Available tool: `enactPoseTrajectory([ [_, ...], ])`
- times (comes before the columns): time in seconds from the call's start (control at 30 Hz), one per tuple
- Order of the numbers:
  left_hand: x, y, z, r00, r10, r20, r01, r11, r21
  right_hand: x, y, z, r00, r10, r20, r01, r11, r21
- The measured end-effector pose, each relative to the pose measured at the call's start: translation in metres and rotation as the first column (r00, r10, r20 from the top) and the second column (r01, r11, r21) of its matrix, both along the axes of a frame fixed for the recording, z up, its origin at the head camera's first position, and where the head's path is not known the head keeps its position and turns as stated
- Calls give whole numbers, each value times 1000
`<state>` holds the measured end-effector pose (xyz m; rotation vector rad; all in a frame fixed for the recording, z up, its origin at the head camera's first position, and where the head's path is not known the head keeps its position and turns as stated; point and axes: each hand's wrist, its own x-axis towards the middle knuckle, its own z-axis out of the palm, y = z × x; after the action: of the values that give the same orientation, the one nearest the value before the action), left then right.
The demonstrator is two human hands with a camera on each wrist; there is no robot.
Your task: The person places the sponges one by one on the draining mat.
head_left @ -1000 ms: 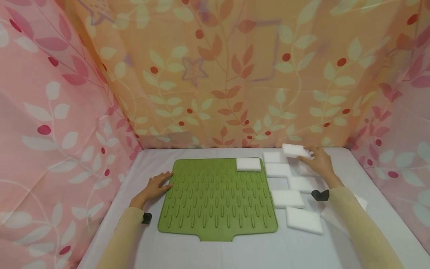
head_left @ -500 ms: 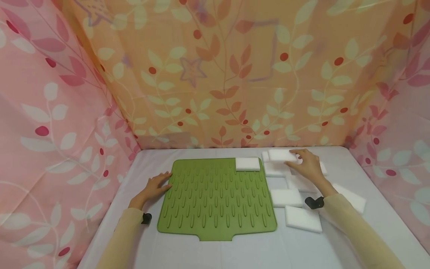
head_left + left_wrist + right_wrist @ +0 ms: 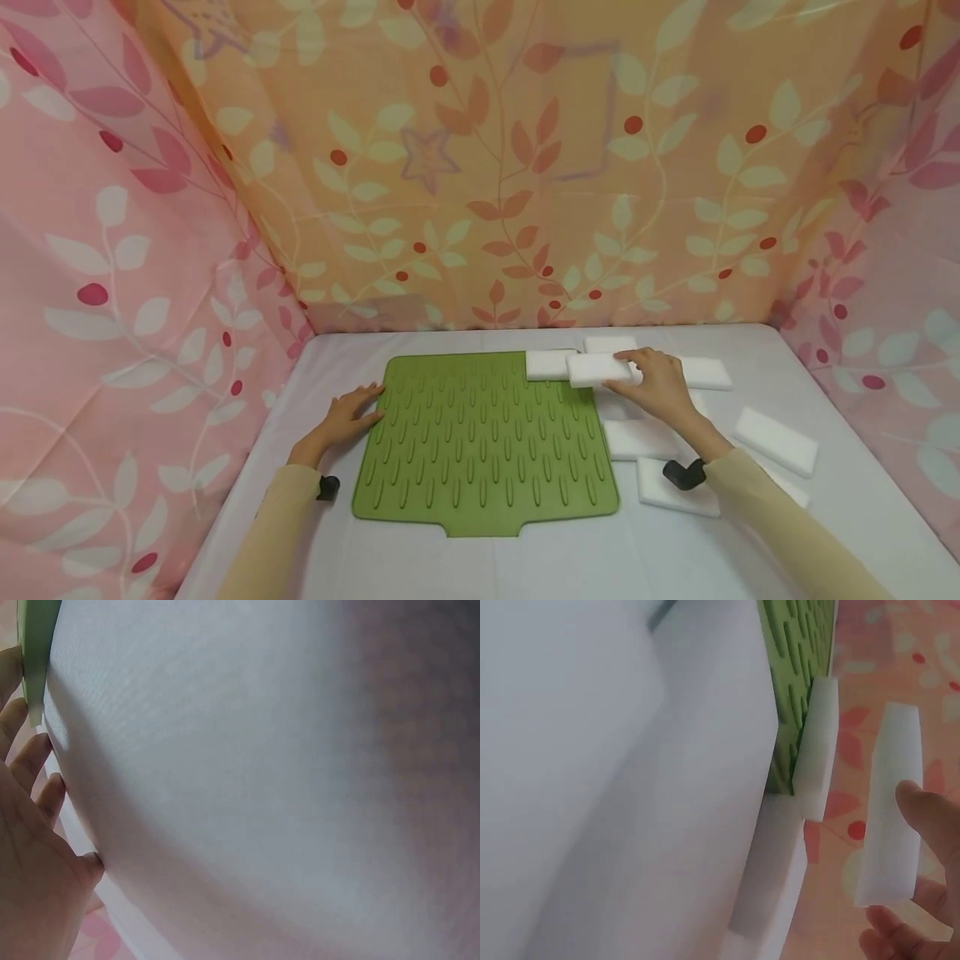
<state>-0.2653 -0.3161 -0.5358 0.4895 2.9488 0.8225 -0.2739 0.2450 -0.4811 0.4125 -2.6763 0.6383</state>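
Observation:
My right hand (image 3: 658, 387) pinches a white sponge block (image 3: 596, 369) between thumb and fingers, over the far right corner of the green ribbed mat (image 3: 480, 442). In the head view this block overlaps the right end of another sponge (image 3: 544, 365) that lies flat on that corner. The right wrist view shows the held sponge (image 3: 892, 765) raised off the surface, apart from the sponge on the mat (image 3: 819, 746). With fingers spread and fairly straight, my left hand (image 3: 345, 418) rests at the mat's left edge; the left wrist view shows its fingertips by the green edge (image 3: 37, 652).
Several more white sponges lie right of the mat, among them one near its edge (image 3: 641, 439), one nearer me (image 3: 667, 492) and one farther right (image 3: 776, 440). The white-covered table (image 3: 570, 567) is enclosed by patterned cloth walls (image 3: 517, 208).
My right hand has carried the sponge from the far right of the group leftward and slightly nearer me, to over the mat's corner. The left hand has stayed at the mat's edge.

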Motion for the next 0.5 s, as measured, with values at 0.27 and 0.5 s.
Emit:
enactPoseTrajectory([
  [0.27,0,0,-1,1000,-2,-1,2,1000,-1,15,-24,-1,999,3,36,-3,1000,12],
  [0.5,-1,0,-2,1000,-6,-5,6,1000,-13,24,-40,-8,998,8,60,-9,1000,16],
])
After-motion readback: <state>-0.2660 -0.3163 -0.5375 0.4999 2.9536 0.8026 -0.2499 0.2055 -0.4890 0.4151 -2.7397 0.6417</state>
